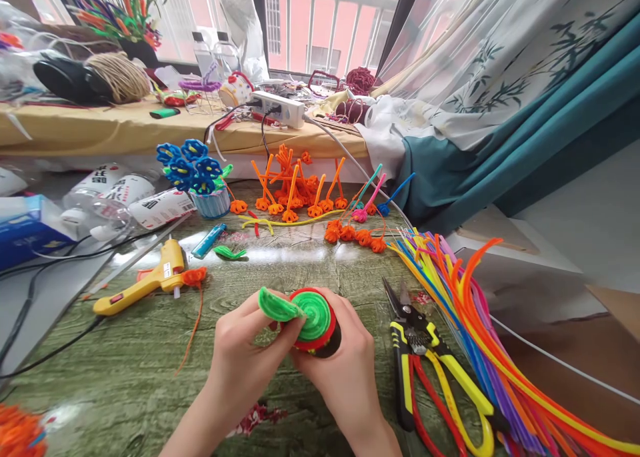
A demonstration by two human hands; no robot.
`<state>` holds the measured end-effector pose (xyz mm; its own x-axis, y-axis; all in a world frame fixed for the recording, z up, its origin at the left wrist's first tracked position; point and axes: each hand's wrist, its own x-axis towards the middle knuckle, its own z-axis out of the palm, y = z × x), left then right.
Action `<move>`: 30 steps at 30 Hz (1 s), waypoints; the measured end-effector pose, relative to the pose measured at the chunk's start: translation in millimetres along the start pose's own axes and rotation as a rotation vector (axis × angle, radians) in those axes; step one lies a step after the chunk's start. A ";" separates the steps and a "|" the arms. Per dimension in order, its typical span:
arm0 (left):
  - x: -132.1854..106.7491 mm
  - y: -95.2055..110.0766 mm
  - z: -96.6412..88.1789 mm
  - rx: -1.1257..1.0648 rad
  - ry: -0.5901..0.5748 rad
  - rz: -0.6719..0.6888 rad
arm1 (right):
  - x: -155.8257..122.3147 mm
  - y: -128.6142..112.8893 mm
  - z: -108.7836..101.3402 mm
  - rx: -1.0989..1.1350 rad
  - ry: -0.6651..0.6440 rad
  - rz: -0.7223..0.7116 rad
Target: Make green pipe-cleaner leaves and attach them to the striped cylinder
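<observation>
My right hand (345, 357) wraps around a small pot (316, 317) near the table's front middle. Its top is a green spiral of pipe cleaner with a red rim, and the side is dark where it shows. Between the thumb and fingers of my left hand (245, 344) is a green pipe-cleaner leaf (276, 305), its narrow end touching the green top. Whether the leaf is fixed there I cannot tell. Right of my hands lie pliers (415, 337) with yellow-black handles, beside red- and yellow-handled ones. A yellow glue gun (160, 274) rests at the left, an orange flower piece by its nozzle.
Orange pipe-cleaner flowers (293, 207) stand along the back beside a pot of blue flowers (195, 170). A blue lighter (209, 241) and another green leaf (230, 252) lie in front. Pipe cleaners (480, 337) fill the right edge; plastic bottles (120, 197) lie at the left.
</observation>
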<state>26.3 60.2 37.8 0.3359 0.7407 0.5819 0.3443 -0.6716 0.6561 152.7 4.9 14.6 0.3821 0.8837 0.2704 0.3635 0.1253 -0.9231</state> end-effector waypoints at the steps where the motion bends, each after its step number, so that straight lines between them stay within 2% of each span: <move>1: 0.1 0.8 0.6 0.002 0.004 0.001 | 0.1 -0.5 -0.6 0.009 -0.004 0.012; 24: 3.4 3.3 1.1 0.068 -0.129 0.067 | 0.4 -2.4 0.0 0.065 -0.017 0.008; 30: 7.6 4.1 -1.4 0.076 -0.107 0.021 | 1.9 -2.4 -0.6 0.072 -0.028 0.016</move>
<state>29.1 63.1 45.5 0.4337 0.7225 0.5384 0.3999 -0.6898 0.6036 153.1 6.0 17.5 0.3630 0.8979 0.2490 0.2948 0.1428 -0.9448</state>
